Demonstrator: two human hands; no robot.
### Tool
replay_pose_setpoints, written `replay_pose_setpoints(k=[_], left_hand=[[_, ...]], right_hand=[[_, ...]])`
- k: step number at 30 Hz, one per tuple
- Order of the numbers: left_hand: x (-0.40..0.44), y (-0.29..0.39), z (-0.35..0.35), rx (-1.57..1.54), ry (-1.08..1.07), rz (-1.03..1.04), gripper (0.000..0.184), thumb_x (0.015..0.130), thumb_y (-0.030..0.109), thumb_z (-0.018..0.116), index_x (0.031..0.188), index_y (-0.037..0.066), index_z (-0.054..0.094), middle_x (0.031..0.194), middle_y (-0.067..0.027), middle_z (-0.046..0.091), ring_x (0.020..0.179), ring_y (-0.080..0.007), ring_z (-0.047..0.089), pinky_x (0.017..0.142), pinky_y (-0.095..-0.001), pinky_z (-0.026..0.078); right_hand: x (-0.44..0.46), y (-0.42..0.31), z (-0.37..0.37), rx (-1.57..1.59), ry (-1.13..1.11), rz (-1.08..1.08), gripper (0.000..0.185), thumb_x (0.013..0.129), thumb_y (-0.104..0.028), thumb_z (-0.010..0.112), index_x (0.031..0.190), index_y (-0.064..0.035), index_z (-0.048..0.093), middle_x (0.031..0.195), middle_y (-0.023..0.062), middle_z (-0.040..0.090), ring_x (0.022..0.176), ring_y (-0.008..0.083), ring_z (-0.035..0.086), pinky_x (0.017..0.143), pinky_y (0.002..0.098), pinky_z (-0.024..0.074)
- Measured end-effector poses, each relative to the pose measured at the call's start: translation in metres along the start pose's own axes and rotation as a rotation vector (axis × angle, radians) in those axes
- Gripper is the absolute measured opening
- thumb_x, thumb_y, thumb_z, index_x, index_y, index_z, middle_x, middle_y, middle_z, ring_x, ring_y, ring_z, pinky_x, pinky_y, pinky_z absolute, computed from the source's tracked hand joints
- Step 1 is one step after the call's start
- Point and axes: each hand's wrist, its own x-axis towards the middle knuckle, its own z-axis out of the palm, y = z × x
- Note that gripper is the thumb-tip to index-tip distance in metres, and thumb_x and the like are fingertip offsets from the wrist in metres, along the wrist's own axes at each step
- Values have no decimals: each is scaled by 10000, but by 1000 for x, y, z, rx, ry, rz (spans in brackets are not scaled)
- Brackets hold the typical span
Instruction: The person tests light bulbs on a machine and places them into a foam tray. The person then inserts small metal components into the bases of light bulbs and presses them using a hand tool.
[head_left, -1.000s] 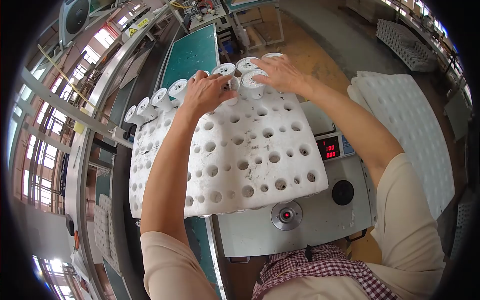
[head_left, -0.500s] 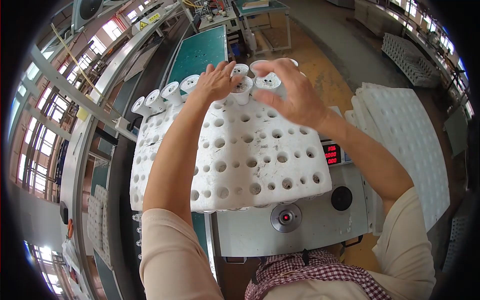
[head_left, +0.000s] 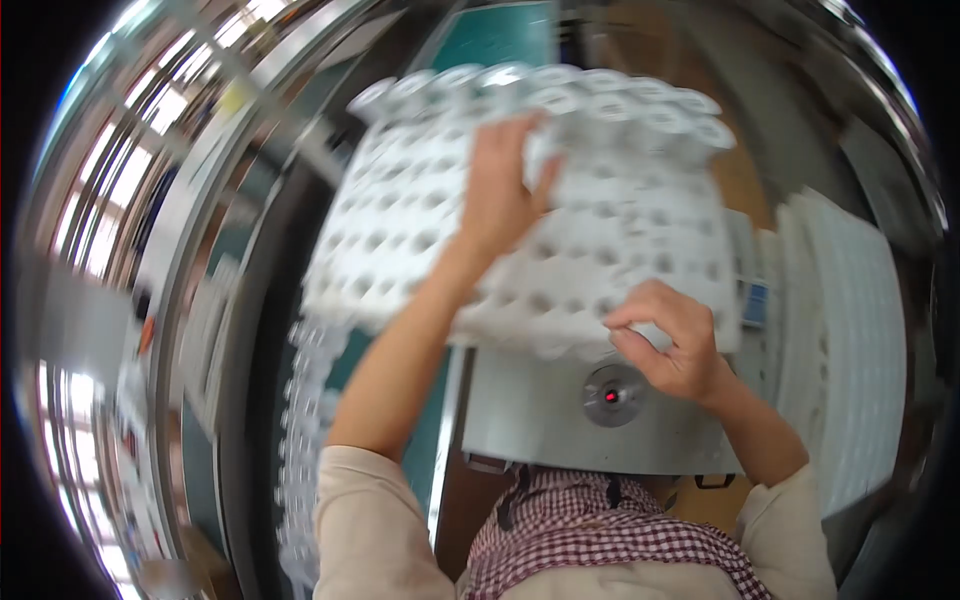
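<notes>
My left hand (head_left: 505, 180) is over the upper part of a white foam board (head_left: 390, 250) full of round holes. Its fingers are stretched out and its thumb stands apart, close to a white cup (head_left: 556, 110) in the front row; blur hides whether they touch. Near the board's lower right edge, my right hand (head_left: 675, 340) is bent into a ring. A small gap shows between thumb and forefinger, with nothing visible between them. Several more white cups (head_left: 710, 132) stand in the holes along the board's far edge.
A round metal disc with a red light (head_left: 611, 397) lies on the grey worktop (head_left: 530, 420) below the board. Stacked foam boards (head_left: 850, 330) stand at the right. Clear cup-like pieces (head_left: 310, 450) line the left side, beside a long conveyor (head_left: 500, 35).
The view has shifted and blurred. My right hand has come away from the cups, down to the board's near right edge. My left hand has drawn back slightly from the cup row.
</notes>
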Motion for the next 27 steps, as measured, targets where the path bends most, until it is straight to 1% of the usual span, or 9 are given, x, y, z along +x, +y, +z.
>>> replay_pose_setpoints(k=[6,8,10,14,15,18,19,22,27], left_hand=[[-232,82,-155,176,61,-674,195,726,-30,613,911,30,608,820,-108,604,745,-244,586,664,-303,468],[-301,107,-198,368,66,-905,167,744,-14,606,905,30,612,808,-108,601,738,-227,596,647,-290,478],[-356,129,-234,551,133,-1112,158,751,-2,602,906,23,609,768,-99,584,695,-214,586,626,-291,472],[-432,147,-281,824,137,-1395,338,750,64,616,1084,71,565,951,-128,536,750,-223,545,650,-330,450],[-436,146,-290,723,62,-1553,468,757,99,608,1207,88,480,1148,-241,451,996,-380,508,828,-410,430],[-453,126,-290,811,-24,-1522,551,756,125,613,1272,126,417,1246,-298,358,1078,-436,465,858,-432,426],[-454,118,-289,778,-50,-1628,638,748,169,632,1321,175,351,1299,-347,264,1090,-477,454,862,-452,430],[-447,98,-291,723,-47,-1811,664,740,200,646,1329,202,338,1294,-361,252,1037,-487,487,837,-472,441],[-444,93,-303,716,-105,-1820,656,721,248,673,1302,197,372,1245,-333,324,1018,-477,495,826,-459,448]], right_hand=[[-7,-28,155,335,-510,180,83,768,-48,618,850,-38,629,786,95,612,663,194,602,594,281,476],[-10,-42,212,392,-681,142,128,781,-92,615,904,-56,622,815,93,606,728,225,609,637,308,487],[-15,-53,274,329,-868,-129,207,784,-154,618,978,-80,609,890,95,588,827,249,590,723,337,481],[-28,-74,392,279,-989,-242,325,776,-212,623,1092,-149,579,1048,154,513,974,335,513,829,414,439],[-30,-77,418,215,-955,-296,356,772,-216,625,1121,-171,571,1110,174,477,1016,364,485,850,437,425],[-27,-80,482,50,-990,-205,402,770,-212,635,1162,-214,546,1230,211,381,1094,418,418,899,463,397],[-27,-78,499,50,-994,-208,402,770,-212,635,1162,-214,546,1230,211,381,1094,418,418,899,463,397],[-30,-73,539,22,-1023,-243,394,765,-235,632,1151,-256,560,1242,169,363,1101,389,401,895,484,380],[-28,-71,543,-24,-1027,-388,344,764,-316,627,1099,-264,568,1182,169,442,1088,382,402,851,510,372]])
